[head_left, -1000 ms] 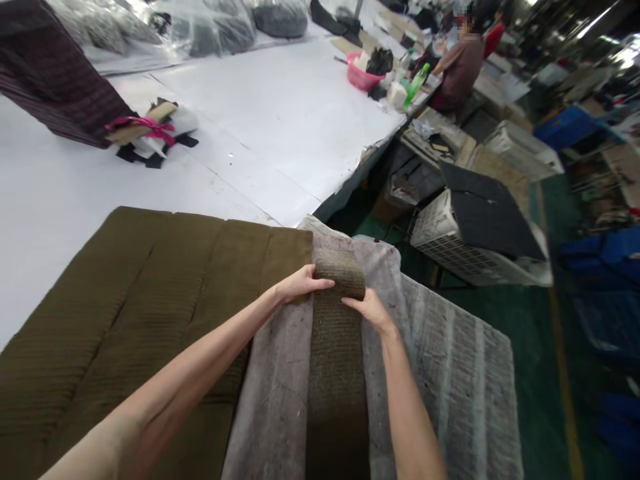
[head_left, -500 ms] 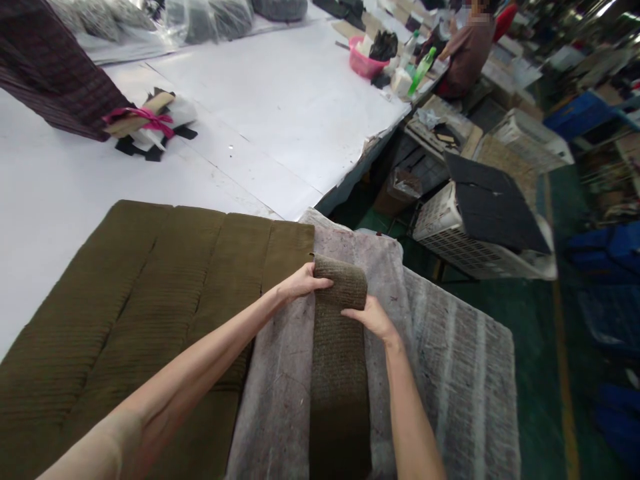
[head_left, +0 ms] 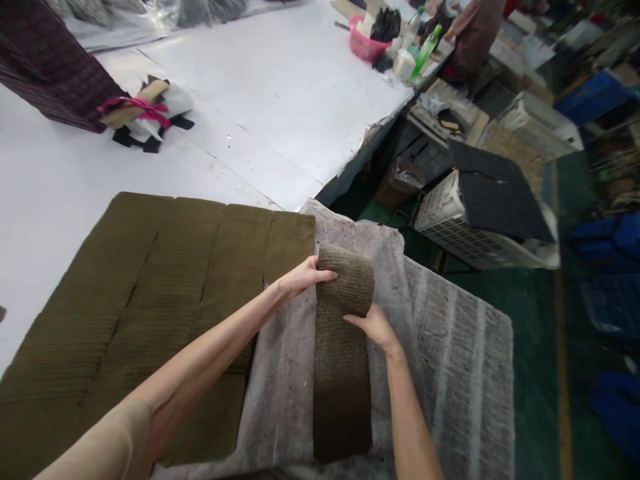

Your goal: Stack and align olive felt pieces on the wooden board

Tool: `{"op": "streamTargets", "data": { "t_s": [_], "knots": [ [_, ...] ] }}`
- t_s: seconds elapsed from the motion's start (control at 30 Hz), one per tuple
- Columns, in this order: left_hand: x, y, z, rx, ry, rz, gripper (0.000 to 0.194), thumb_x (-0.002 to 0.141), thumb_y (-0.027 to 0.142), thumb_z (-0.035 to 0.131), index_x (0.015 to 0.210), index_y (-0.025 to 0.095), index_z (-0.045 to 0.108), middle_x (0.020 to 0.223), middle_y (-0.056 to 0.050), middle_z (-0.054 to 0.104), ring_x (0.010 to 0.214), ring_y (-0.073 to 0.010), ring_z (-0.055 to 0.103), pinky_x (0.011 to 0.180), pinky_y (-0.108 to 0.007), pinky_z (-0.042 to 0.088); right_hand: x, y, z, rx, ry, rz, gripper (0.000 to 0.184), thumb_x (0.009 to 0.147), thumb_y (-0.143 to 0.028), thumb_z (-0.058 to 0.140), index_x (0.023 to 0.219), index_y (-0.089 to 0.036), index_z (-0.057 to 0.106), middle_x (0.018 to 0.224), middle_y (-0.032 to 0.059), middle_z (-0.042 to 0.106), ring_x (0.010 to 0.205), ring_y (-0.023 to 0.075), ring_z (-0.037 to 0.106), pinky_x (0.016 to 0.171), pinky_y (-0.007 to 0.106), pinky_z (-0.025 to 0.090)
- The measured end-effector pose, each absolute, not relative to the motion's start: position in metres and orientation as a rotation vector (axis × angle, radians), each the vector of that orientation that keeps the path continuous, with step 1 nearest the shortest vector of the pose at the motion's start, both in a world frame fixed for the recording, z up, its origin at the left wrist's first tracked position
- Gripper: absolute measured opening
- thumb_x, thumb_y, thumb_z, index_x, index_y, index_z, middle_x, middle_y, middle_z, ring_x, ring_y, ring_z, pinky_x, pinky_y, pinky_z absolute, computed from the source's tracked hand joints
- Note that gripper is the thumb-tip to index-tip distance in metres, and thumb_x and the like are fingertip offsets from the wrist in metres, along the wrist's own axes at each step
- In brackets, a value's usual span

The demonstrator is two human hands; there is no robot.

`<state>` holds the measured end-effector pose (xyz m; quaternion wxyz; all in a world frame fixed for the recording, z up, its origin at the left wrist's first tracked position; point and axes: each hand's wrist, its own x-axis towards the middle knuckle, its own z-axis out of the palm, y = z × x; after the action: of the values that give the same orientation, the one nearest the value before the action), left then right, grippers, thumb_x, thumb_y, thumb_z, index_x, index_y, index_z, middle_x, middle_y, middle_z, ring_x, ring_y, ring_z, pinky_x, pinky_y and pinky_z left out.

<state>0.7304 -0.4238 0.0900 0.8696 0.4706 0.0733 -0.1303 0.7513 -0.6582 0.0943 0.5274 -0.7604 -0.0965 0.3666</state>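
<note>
Olive strip [head_left: 344, 373] lengthwise on grey cloth [head_left: 285, 380], far end curled up; left hand [head_left: 309, 273] pinching curl's left edge, thumb on top; right hand [head_left: 374, 325] pinching right edge lower down, thumb on face; other fingers mostly hidden; two-edge grip likely steadies curl; cloth beneath perhaps protects strip; olive pieces [head_left: 165, 280] left of strip, side by side, probably for easy reach; striped cloth [head_left: 465, 360] right of strip; beyond strip, white bench [head_left: 260, 127], scraps [head_left: 140, 113] bound with pink tie, seemingly against scattering; pink basin [head_left: 369, 48] farther beyond strip
</note>
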Motion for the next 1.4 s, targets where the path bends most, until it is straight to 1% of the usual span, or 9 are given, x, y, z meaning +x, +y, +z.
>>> {"op": "streamTargets", "data": {
  "t_s": [0.23, 0.33, 0.43, 0.53, 0.8, 0.93, 1.03, 1.17, 1.4],
  "knots": [
    [0.722, -0.428, 0.103, 0.914, 0.110, -0.323, 0.029, 0.068, 0.023, 0.075, 0.094, 0.011, 0.069, 0.091, -0.007, 0.072, 0.081, -0.0159, 0.066, 0.081, -0.028, 0.049, 0.727, -0.676, 0.110, -1.608, -0.190, 1.035, 0.050, 0.062, -0.032, 0.081, 0.108, -0.019, 0.067, 0.109, 0.0053, 0.069, 0.105, 0.0245, 0.062, 0.099, 0.041, 0.044],
    [0.720, -0.432, 0.105, 0.889, 0.124, -0.317, 0.028, 0.067, 0.024, 0.075, 0.092, 0.012, 0.069, 0.089, -0.006, 0.073, 0.079, -0.0154, 0.066, 0.079, -0.027, 0.049, 0.720, -0.681, 0.107, -1.705, -0.169, 1.004, 0.052, 0.058, -0.034, 0.083, 0.105, -0.018, 0.068, 0.109, 0.0068, 0.070, 0.104, 0.0266, 0.062, 0.100, 0.044, 0.043],
    [0.717, -0.434, 0.110, 0.886, 0.121, -0.289, 0.029, 0.065, 0.025, 0.077, 0.090, 0.012, 0.070, 0.087, -0.006, 0.072, 0.076, -0.0150, 0.065, 0.077, -0.026, 0.049, 0.708, -0.681, 0.104, -1.900, -0.160, 0.932, 0.043, 0.064, -0.039, 0.077, 0.100, -0.015, 0.070, 0.106, 0.0100, 0.071, 0.100, 0.0293, 0.064, 0.097, 0.048, 0.045],
    [0.717, -0.435, 0.119, 0.878, 0.102, -0.322, 0.034, 0.060, 0.027, 0.079, 0.089, 0.012, 0.071, 0.085, -0.006, 0.072, 0.073, -0.0154, 0.064, 0.078, -0.028, 0.049, 0.698, -0.691, 0.102, -1.915, -0.163, 0.992, 0.045, 0.066, -0.040, 0.074, 0.103, -0.015, 0.070, 0.109, 0.0117, 0.069, 0.103, 0.0297, 0.064, 0.096, 0.044, 0.047],
    [0.716, -0.441, 0.126, 0.845, 0.098, -0.295, 0.023, 0.058, 0.025, 0.078, 0.079, 0.019, 0.070, 0.078, -0.002, 0.070, 0.069, -0.0163, 0.062, 0.076, -0.029, 0.051, 0.691, -0.732, 0.059, -2.050, -0.147, 0.995, 0.043, 0.053, -0.048, 0.076, 0.085, -0.019, 0.073, 0.098, 0.0114, 0.073, 0.095, 0.0331, 0.067, 0.088, 0.042, 0.053],
    [0.707, -0.440, 0.137, 0.843, 0.070, -0.300, 0.028, 0.062, 0.025, 0.077, 0.087, 0.015, 0.071, 0.080, -0.004, 0.071, 0.071, -0.0157, 0.063, 0.076, -0.028, 0.051, 0.670, -0.717, 0.088, -2.056, -0.088, 1.000, 0.042, 0.057, -0.044, 0.077, 0.086, -0.014, 0.073, 0.094, 0.0128, 0.073, 0.091, 0.0316, 0.068, 0.088, 0.044, 0.052],
    [0.703, -0.439, 0.145, 0.833, 0.053, -0.308, 0.031, 0.063, 0.024, 0.078, 0.090, 0.012, 0.070, 0.083, -0.006, 0.072, 0.074, -0.0149, 0.064, 0.076, -0.027, 0.050, 0.659, -0.707, 0.116, -1.838, -0.110, 1.100, 0.044, 0.064, -0.039, 0.077, 0.100, -0.015, 0.070, 0.105, 0.0121, 0.071, 0.095, 0.0280, 0.067, 0.090, 0.042, 0.051],
    [0.701, -0.442, 0.148, 0.829, 0.041, -0.307, 0.029, 0.065, 0.021, 0.077, 0.090, 0.011, 0.069, 0.085, -0.006, 0.072, 0.076, -0.0140, 0.065, 0.077, -0.026, 0.049, 0.646, -0.715, 0.119, -1.731, -0.104, 1.005, 0.050, 0.067, -0.041, 0.076, 0.108, -0.016, 0.066, 0.112, 0.0106, 0.068, 0.103, 0.0258, 0.063, 0.095, 0.040, 0.047],
    [0.694, -0.448, 0.149, 0.876, 0.060, -0.315, 0.028, 0.066, 0.021, 0.076, 0.090, 0.010, 0.068, 0.085, -0.006, 0.072, 0.074, -0.0146, 0.065, 0.075, -0.028, 0.049, 0.616, -0.724, 0.109, -1.917, -0.047, 0.982, 0.039, 0.066, -0.040, 0.076, 0.094, -0.013, 0.071, 0.097, 0.0106, 0.073, 0.089, 0.0256, 0.067, 0.087, 0.041, 0.051]
  ]
}}
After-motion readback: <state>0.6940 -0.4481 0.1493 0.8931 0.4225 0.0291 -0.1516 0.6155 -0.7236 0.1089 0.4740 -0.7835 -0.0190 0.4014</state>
